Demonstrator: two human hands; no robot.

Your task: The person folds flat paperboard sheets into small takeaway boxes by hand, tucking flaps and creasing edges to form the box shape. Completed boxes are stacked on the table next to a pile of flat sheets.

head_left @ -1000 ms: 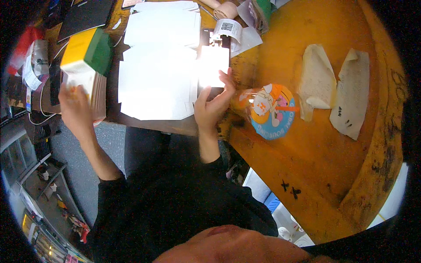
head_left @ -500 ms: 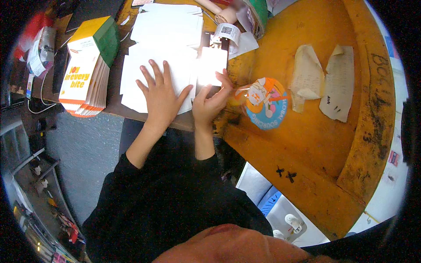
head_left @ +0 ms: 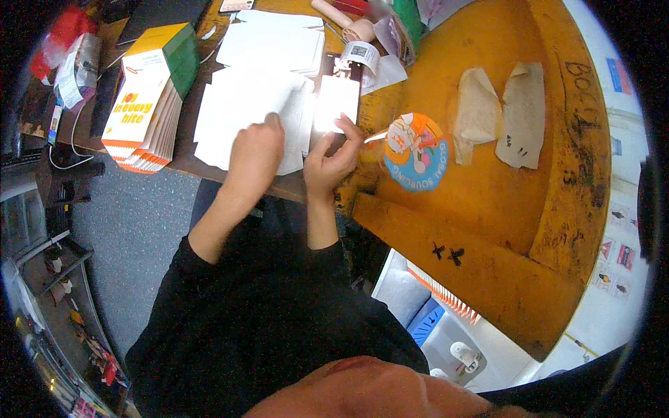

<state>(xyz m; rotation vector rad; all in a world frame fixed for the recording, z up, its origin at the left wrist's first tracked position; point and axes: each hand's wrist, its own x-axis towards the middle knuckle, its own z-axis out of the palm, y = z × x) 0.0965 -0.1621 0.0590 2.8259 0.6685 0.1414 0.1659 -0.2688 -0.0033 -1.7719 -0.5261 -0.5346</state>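
Note:
My left hand is closed into a fist, slightly blurred, over a flat white cardboard blank; whether anything is in it is hidden. A second white blank lies just beyond. My right hand rests on its side by the near end of a phone with a glaring white screen. Its fingers are curled, with the index fingertip at the screen. A thin white pointed thing sticks out beside the knuckles, too small to name. Close by on the right is a round cartoon sticker in orange and blue.
A stack of folded printed cartons stands at the left. Cables, a red bag and a plastic-wrapped packet lie beyond it. Paper rolls sit at the back. Two brown paper pieces lie on the wooden table.
My left hand has gone from spread flat on the white blank to a closed fist. My right hand stays beside the phone. The whole view has shifted slightly.

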